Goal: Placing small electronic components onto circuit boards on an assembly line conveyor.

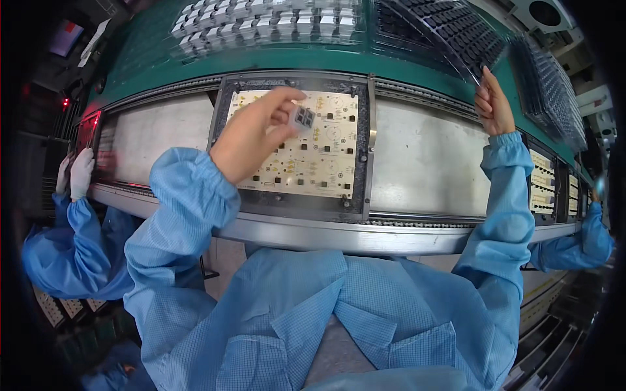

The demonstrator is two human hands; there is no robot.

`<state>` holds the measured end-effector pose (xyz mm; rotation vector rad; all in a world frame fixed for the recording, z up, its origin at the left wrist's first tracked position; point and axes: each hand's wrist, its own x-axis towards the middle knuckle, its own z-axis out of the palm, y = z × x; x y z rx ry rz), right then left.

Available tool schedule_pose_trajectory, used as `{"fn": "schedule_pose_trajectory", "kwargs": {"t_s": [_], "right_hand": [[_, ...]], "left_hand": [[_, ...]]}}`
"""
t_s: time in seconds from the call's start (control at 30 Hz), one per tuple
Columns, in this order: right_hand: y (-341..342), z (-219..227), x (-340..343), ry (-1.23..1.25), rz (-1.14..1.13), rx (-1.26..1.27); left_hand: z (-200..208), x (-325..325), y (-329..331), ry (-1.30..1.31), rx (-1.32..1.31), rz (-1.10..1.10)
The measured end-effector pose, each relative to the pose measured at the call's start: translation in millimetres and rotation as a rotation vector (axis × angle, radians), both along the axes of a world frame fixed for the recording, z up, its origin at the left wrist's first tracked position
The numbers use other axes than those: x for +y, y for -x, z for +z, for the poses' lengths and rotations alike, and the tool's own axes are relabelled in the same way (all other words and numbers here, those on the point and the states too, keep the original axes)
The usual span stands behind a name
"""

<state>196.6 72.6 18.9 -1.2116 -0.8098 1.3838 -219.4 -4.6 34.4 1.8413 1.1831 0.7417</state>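
Above a cream circuit board [313, 171], my left hand [251, 133] pinches a small grey-white square part [303, 118] with dark squares on its face, slightly blurred. The board sits in a dark frame [293, 206] and carries several small black components and yellow parts. My left hand and sleeve hide its left side. Out to the right, my right hand [493, 104] is closed on the near corner of a black plastic blister tray [450, 32], which slants over the green surface. The tray has rows of pockets.
Chain conveyor rails run left and right of the frame, over metal plates [427, 156]. White parts in clear trays [267, 26] lie at the back; stacked clear trays [551, 91] stand at right. More boards [541, 179] sit further right. A co-worker's gloved hands [81, 173] are at left.
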Motion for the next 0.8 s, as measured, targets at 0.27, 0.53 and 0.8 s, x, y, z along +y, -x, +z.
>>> {"fn": "schedule_pose_trajectory", "kwargs": {"t_s": [0.27,0.53,0.8], "right_hand": [[54,-15,11,0.029,0.001,-0.049],[95,-1,42,0.107,0.101,-0.25],[98,2,45,0.12,0.386,-0.455]], "left_hand": [[-31,39,-5,-0.29,0.4,0.032],[-45,58,-9,-0.193,0.297,0.071],[-53,61,-15,-0.302,0.312,0.053]]}}
